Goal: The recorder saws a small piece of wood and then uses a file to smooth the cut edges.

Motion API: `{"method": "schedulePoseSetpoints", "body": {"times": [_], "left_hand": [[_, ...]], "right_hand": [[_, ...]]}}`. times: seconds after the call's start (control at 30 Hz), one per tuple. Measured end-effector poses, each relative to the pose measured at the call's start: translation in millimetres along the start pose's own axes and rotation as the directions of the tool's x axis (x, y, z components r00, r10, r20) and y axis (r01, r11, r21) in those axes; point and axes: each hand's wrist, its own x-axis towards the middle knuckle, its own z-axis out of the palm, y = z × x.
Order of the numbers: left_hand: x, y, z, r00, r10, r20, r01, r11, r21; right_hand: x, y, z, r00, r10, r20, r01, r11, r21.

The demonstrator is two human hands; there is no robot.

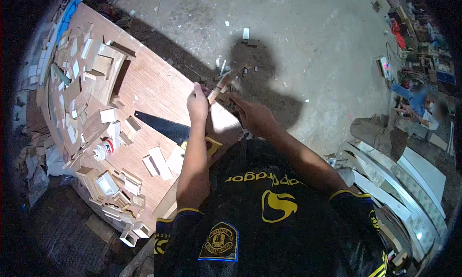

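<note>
My left hand (pixel 198 104) is closed round the lower end of a narrow wooden strip (pixel 222 86), held tilted above the table's edge. Just right of the strip is my right hand (pixel 257 117), its forefinger stretched toward the wood and apart from the thumb; shadow hides its other fingers, and I see nothing held in it. Under my left forearm lies a handsaw (pixel 161 127) with a dark blade and a yellow handle, part of it covered by the arm.
Wooden blocks and offcuts crowd the left of the wooden table (pixel 149 84), around a box-like wooden piece (pixel 103 68) and a white-and-red roll (pixel 103 149). Scraps litter the concrete floor (pixel 327 41). Long pale panels (pixel 399 190) lie at right. Another person (pixel 416 104) sits far right.
</note>
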Motion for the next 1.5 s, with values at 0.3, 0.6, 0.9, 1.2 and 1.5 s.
{"method": "schedulePoseSetpoints", "body": {"times": [0.3,0.6,0.9,1.2,1.5], "left_hand": [[-101.8,89.0,-54.1,0.772,-0.024,0.635,0.473,0.689,-0.549],[-180.5,135.4,-64.3,0.887,0.323,0.331,-0.072,0.803,-0.591],[-227.2,150.7,-68.8,0.887,0.407,0.217,-0.188,0.749,-0.635],[-273.9,169.6,-62.7,0.809,0.587,-0.019,-0.579,0.790,-0.201],[-299.8,190.2,-46.9,0.768,0.640,0.019,-0.630,0.761,-0.156]], "right_hand": [[-66.8,-13.9,-65.2,0.995,-0.062,-0.077,0.077,0.975,0.207],[-142.0,-14.9,-136.9,0.953,-0.081,-0.291,0.208,0.875,0.438],[-166.3,14.7,-168.5,0.924,-0.199,-0.325,0.343,0.806,0.482],[-162.9,8.1,-193.9,0.990,-0.012,-0.138,0.116,0.618,0.777],[-155.3,5.4,-212.9,0.978,-0.202,-0.050,0.128,0.390,0.912]]}}
